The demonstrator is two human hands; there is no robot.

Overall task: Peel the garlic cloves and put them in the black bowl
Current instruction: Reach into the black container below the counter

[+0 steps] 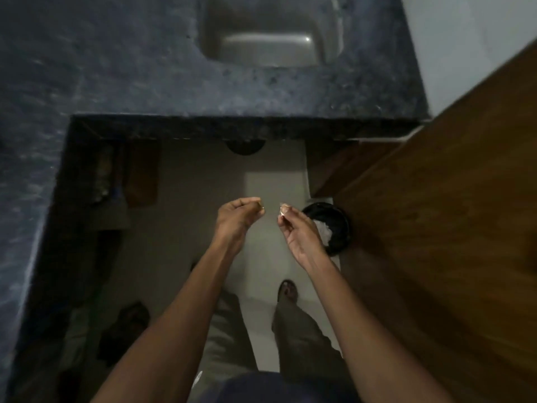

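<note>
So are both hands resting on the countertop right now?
No, the left hand and right hand are held in the air over the floor, nearer than the countertop edge.

Speckled polished stone counter (pixel 145 68), smooth sink basin (pixel 270 45), matt wood door (pixel 450 213), pale glossy floor (pixel 174 228)

Both hands are held out over the floor (pixel 270 184), apart from each other, the left grip (pixel 263 209) level with the right grip (pixel 283 210). A small piece (pixel 261 210) is pinched in the left grip and another piece (pixel 282 210) in the right. A bin (pixel 338 225) is set on the floor just right of the right grip, beside a cabinet (pixel 450 228). The counter (pixel 145 82) is found beyond and left of both grips, with a sink (pixel 270 33) sunk in it. Two feet are placed on the floor nearer than the grips.
</note>
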